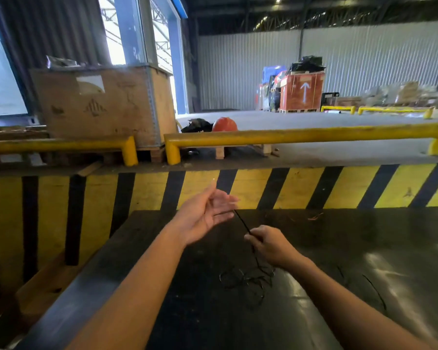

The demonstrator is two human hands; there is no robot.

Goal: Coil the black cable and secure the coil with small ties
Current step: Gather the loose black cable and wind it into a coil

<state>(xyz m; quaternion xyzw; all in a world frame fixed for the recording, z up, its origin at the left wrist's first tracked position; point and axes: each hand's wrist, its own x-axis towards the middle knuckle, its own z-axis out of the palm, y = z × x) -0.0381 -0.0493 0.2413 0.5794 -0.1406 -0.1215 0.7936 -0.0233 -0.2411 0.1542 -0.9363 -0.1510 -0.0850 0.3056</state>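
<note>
A thin black cable lies in a loose tangle on the dark table, just below my right hand. My right hand is pinched on a straight run of that cable, which rises up and left towards my left hand. My left hand is held palm up with its fingers spread; the cable's end reaches its fingertips, but the hand does not grip it. Two short black strands, possibly ties, lie on the table to the right.
The table's left edge runs diagonally beside a wooden ledge. A yellow-and-black striped wall stands right behind the table. Above it are yellow rails, a cardboard crate and an orange helmet.
</note>
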